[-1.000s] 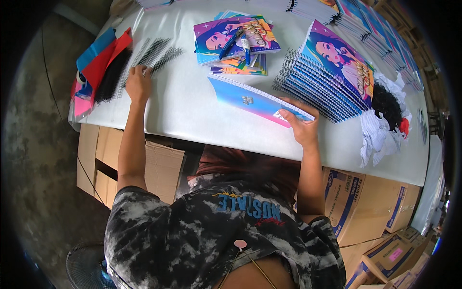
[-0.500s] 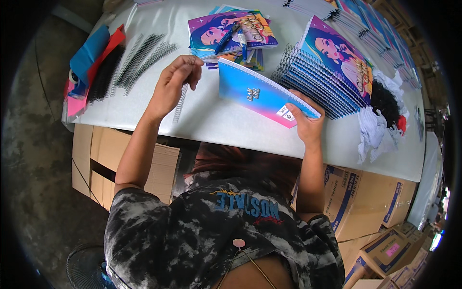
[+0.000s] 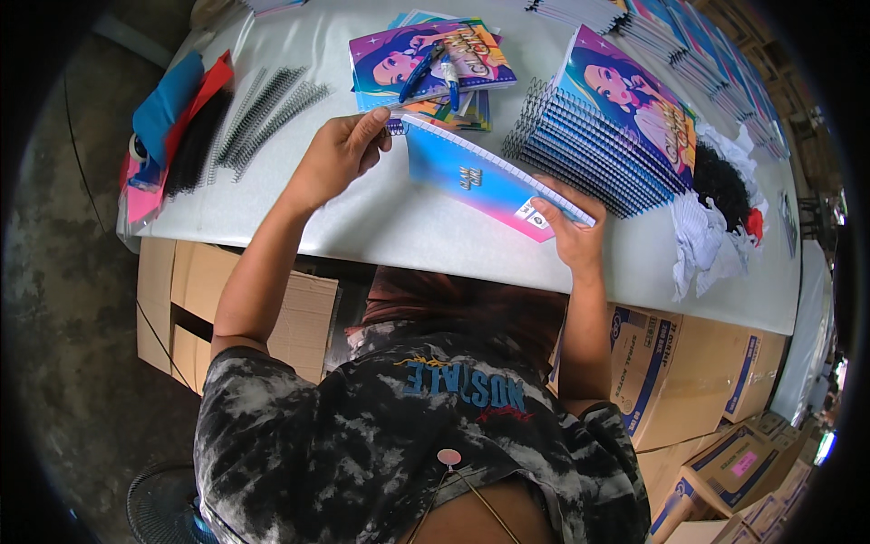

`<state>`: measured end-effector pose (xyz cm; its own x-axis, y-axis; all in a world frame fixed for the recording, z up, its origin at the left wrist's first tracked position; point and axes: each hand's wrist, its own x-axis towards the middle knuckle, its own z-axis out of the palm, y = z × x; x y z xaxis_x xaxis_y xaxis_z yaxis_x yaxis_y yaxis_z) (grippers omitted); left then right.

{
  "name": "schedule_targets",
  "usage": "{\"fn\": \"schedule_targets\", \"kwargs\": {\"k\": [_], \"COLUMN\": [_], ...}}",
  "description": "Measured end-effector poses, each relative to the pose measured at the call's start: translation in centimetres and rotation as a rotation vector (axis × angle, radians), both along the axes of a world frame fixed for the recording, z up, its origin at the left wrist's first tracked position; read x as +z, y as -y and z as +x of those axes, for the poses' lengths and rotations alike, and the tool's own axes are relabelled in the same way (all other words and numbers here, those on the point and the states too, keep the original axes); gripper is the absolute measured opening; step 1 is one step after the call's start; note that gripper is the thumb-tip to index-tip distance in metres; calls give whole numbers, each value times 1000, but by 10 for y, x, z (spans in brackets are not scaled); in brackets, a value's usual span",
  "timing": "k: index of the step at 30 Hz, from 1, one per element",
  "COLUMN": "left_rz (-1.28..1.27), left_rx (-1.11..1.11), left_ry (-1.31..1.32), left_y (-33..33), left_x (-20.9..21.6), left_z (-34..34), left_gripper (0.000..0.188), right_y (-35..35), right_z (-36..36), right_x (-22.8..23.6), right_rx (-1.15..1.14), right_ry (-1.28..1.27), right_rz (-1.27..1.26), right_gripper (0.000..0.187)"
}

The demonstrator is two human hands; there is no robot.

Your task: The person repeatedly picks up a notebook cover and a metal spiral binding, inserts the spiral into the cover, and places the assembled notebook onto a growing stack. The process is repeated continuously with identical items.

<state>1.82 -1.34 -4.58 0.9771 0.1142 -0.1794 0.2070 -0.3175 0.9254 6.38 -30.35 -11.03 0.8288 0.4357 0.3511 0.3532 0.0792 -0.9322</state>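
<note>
My right hand (image 3: 573, 222) grips the right end of a blue-and-pink notebook (image 3: 453, 172), thumb on the cover. The notebook is tilted above the table, with a row of punched holes along its upper edge. At its left end my left hand (image 3: 344, 156) is closed, thumb and fingertips pinching a dark spiral coil (image 3: 395, 128). A short stretch of the coil shows between the fingers and the notebook's corner; the hand hides the rest. Just beyond lies a pile of notebooks (image 3: 376, 59) with blue-handled pliers (image 3: 421, 74) on top.
On the left lie loose spiral coils (image 3: 263, 122) beside blue and red wrapping (image 3: 172, 100). Right of my hands stands a stack of spiral-bound notebooks (image 3: 607, 145), with crumpled paper (image 3: 702, 240) beside it. Cardboard boxes (image 3: 680, 372) sit below the table (image 3: 272, 213).
My left hand has come to the notebook's left corner with the coil, which hung below the hand before. The notebook and my right hand have shifted slightly left.
</note>
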Motion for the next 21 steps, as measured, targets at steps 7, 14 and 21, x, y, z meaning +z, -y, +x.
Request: {"fn": "schedule_targets", "kwargs": {"k": [7,14,21], "left_rz": [-545,-303,654], "left_rx": [-17,-219,-504], "left_ry": [-431,-190,485], "left_y": [-17,-27,-10], "left_x": [13,21,41], "left_z": [14,19,3], "left_gripper": [43,34,37], "right_y": [-6,-2,-5], "right_z": [-4,-4,-8], "right_x": [3,3,-3], "right_rx": [51,30,-15], "right_ry": [131,126,-23], "right_rz": [59,31,105], "right_gripper": [26,25,24]}}
